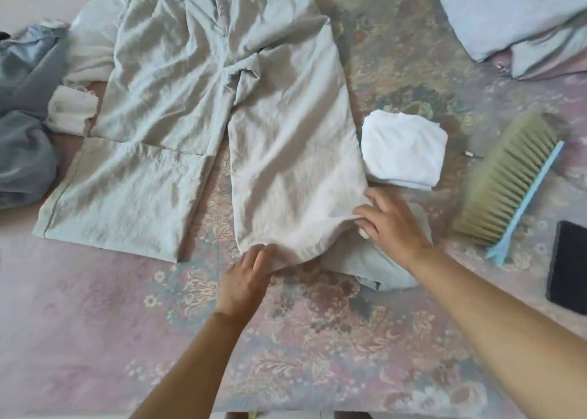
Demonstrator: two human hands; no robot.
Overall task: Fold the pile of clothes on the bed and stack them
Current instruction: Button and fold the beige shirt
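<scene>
Pale green trousers (203, 107) spread flat mid-bed on floral cover (317, 339). Folded white cloth (403, 148) just R of them, brush (508, 183) further R, grey clothes (25, 117) at L edge. Left hand (247, 279) pinches the near leg's hem; right hand (390, 221), fingers curled, grips its R corner. No legible writing.

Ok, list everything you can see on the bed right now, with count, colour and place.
trousers: 1, pale green, spread flat, centre
folded cloth: 1, white, right of trousers
folded garment: 1, pale green, under right forearm
grey clothes: heap, grey-blue, left edge
white clothes: some, white, upper left
bedding: 1, pale blue, top right
brush: 1, tan bristles, blue handle, right
dark object: 1, black, right edge
bedspread: 1, pink floral
left hand: pinching trouser hem
right hand: pinching trouser edge
</scene>
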